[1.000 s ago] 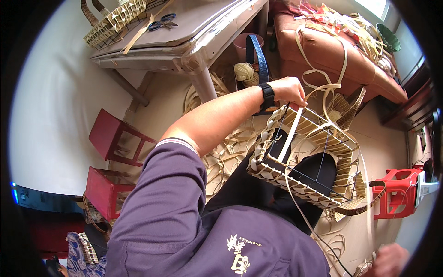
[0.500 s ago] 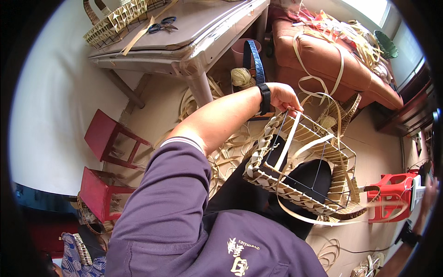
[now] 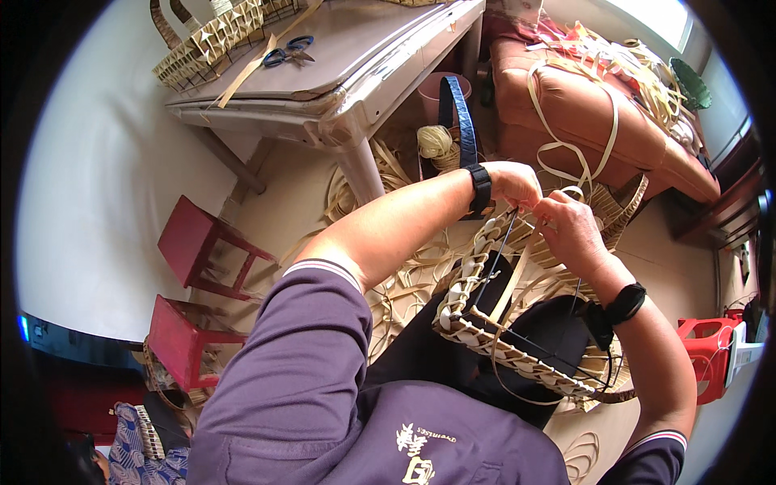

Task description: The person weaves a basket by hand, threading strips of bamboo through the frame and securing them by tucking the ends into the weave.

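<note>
A partly woven basket [image 3: 455,311] of cream strips on a dark wire frame rests tilted across my lap. At its far corner my left hand [image 3: 515,184] is closed, fingertips pinching a flat weaving strip [image 3: 517,279] against the frame. Right beside it, my right hand [image 3: 572,229] is also closed, with thumb and fingers on the strip near the same corner. The fingertips of both hands nearly touch. From there the strip hangs down across the basket's open side and loops past its near edge. The exact grip point is partly hidden by my fingers.
A table [image 3: 267,89] at the far left carries scissors [image 3: 288,53] and another woven basket [image 3: 212,42]. Loose strips cover the floor and an orange sofa [image 3: 558,105]. Two dark red stools [image 3: 190,242] stand left, a bright red stool [image 3: 707,356] right. Cream yarn [image 3: 435,141] sits ahead.
My right hand has come in from the far right, by the bright red stool, to the basket's far corner and closed on the strip. My left hand stays at that corner.
</note>
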The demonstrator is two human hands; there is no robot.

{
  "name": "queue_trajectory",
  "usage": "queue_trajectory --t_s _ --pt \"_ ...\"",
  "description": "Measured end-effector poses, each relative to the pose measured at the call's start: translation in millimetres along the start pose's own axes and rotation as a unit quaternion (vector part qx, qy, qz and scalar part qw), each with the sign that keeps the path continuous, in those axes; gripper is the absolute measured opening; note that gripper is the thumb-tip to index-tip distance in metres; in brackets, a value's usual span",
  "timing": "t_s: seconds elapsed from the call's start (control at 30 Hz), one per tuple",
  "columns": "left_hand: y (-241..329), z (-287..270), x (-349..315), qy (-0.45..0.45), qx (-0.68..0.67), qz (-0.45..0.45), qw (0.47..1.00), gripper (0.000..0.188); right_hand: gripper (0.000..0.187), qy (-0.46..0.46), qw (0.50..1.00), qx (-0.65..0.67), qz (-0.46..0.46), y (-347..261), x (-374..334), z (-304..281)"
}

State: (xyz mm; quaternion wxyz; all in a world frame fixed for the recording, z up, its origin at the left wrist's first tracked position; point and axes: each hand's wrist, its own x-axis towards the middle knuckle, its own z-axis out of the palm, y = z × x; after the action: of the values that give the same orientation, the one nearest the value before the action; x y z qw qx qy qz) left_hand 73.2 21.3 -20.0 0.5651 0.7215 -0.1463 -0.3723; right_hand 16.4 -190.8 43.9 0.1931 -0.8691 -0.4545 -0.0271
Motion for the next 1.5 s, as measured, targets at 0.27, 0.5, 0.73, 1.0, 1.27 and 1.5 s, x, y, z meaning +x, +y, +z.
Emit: queue_trajectory --t_s 0.27,0.5,0.73,1.0,1.27,1.5 --pt "-35 12 20 0.032 -0.179 0.017 0.983 0.006 0.01 0.027 0.998 0.063 0.001 8 -6 -1" --pt "-18 18 7 -0.043 -0.349 0.027 0.936 0.007 0.014 -0.031 0.971 0.199 0.128 5 -7 -19" --pt "-31 34 12 0.049 -0.292 0.044 0.954 0.007 0.009 -0.01 0.986 0.133 0.098 13 2 -12" --pt "-2 43 -26 0.254 0.035 0.19 0.948 0.028 0.006 -0.063 0.932 0.292 0.205 31 7 -3" --pt "-15 41 -25 0.131 0.018 0.157 0.979 0.03 0.009 -0.06 0.926 0.273 0.254 38 7 -1" --pt "-2 50 -25 0.108 -0.049 0.136 0.984 0.026 0.018 0.04 0.868 0.382 0.316 20 -38 -1"
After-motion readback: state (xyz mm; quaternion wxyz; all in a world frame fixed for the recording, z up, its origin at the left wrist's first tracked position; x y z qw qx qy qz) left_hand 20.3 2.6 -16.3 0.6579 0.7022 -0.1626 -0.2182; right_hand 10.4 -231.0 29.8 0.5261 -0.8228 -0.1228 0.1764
